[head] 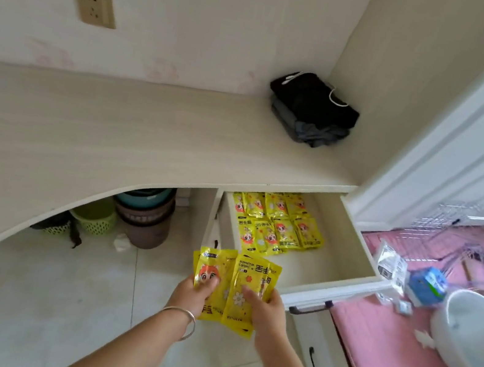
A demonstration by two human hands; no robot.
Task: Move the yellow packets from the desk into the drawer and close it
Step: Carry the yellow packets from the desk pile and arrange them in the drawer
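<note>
Head view: Two bare hands hold a fanned bunch of yellow packets (233,282) above the tiled floor (52,295), just in front of the open drawer (351,235). The left hand (197,292), a bangle (183,318) on its wrist, is closed on the bunch's left side with the thumb across a cartoon face; the right hand (264,307) is closed on the right side, fingers curled over the printed fronts. How many packets are in the bunch cannot be counted, since they overlap and the hands cover their lower halves.

More packets lie flat in two rows (276,221) at the back left of the drawer, the rear row partly hidden under the desk (113,134) edge. The drawer's front and right parts are bare, leaving free room inside. Its front panel juts out just right of the right hand, with a dark handle (310,308) under its lip. A second handle shows on the cabinet front below.

The desk top is bare apart from folded dark clothes (314,112) in the far right corner; its front edge curves away to the left. Under it stand stacked bins (144,214) and a green basket (96,216), partly hidden by the edge. To the right, a white bowl (471,340) and small items on a pink surface are blurred and cut off by the frame. A socket (94,6) sits on the wall.
</note>
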